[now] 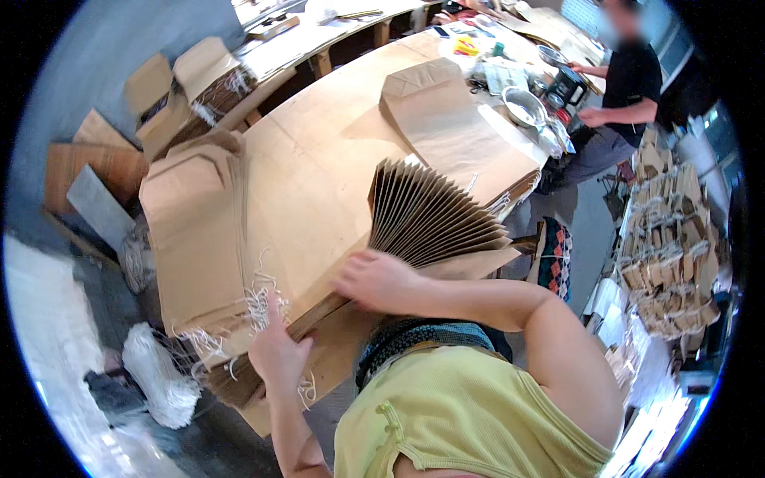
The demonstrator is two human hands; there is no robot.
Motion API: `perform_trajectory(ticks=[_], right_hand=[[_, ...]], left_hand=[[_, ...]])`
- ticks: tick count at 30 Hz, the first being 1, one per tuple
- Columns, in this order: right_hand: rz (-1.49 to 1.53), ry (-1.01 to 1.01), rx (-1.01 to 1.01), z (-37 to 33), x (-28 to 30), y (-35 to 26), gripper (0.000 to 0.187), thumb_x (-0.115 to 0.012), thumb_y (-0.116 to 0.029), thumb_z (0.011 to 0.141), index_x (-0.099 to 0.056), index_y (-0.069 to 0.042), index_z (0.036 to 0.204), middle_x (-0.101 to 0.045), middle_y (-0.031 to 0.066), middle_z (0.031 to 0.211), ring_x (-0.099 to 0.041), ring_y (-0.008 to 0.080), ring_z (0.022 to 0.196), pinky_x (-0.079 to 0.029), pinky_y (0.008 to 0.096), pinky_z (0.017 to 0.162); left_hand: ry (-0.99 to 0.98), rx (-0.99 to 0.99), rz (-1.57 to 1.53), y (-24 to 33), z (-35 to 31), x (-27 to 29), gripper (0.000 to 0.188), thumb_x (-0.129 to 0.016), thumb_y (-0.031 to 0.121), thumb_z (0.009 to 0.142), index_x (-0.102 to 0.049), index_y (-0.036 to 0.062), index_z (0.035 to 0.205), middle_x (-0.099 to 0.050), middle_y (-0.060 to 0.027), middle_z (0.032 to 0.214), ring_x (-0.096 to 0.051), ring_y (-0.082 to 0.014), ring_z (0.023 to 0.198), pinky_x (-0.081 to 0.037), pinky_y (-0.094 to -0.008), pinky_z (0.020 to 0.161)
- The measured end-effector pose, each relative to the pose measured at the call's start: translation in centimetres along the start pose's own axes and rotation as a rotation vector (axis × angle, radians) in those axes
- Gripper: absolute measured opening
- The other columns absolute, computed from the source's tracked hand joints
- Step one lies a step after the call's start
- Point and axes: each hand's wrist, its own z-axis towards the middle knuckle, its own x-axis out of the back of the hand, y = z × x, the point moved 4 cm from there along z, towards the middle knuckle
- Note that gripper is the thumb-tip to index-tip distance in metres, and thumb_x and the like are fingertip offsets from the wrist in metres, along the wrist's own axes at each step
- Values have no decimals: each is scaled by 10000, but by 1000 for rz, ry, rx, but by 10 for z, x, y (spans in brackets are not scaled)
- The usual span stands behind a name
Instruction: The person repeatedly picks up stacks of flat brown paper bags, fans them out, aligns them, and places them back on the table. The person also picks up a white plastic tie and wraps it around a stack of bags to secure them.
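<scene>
A thick stack of brown paper bags [434,219] lies along the table's near edge, its right end fanned out into many folds. My right hand [376,281] is at the near side of that fan, blurred by motion, so its grip does not show. My left hand [279,350] is over the stack's left end, index finger stretched out and thumb apart. White strings [267,303] lie around its fingertip. Beside it on the left rests another pile of flat brown paper bags [195,239], with strings trailing from its near end.
The wooden table [307,119] curves away ahead. More brown bags [470,135] lie on its far right part. A metal bowl [524,106] stands near a co-worker in a black shirt [633,88]. Bundled bags [669,247] are heaped at right; a patterned stool [554,259] stands closer.
</scene>
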Motion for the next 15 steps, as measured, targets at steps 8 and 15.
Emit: perform_trajectory(ticks=[8, 15], right_hand=[[-218, 46, -252, -45, 14, 47, 294, -663, -275, 720, -556, -103, 934, -573, 8, 973, -537, 178, 1010, -350, 350, 1029], [560, 185, -273, -108, 79, 121, 642, -708, -347, 796, -474, -100, 1341, -497, 115, 1336, -379, 287, 1330, -244, 452, 1126]], left_hand=[[173, -455, 108, 84, 24, -44, 667, -784, 260, 685, -470, 73, 1243, -661, -118, 897, -644, -335, 786, -510, -433, 674], [71, -328, 19, 148, 36, -47, 569, -776, 264, 698, -515, 47, 1154, -651, -171, 868, -646, -354, 762, -493, -464, 628]])
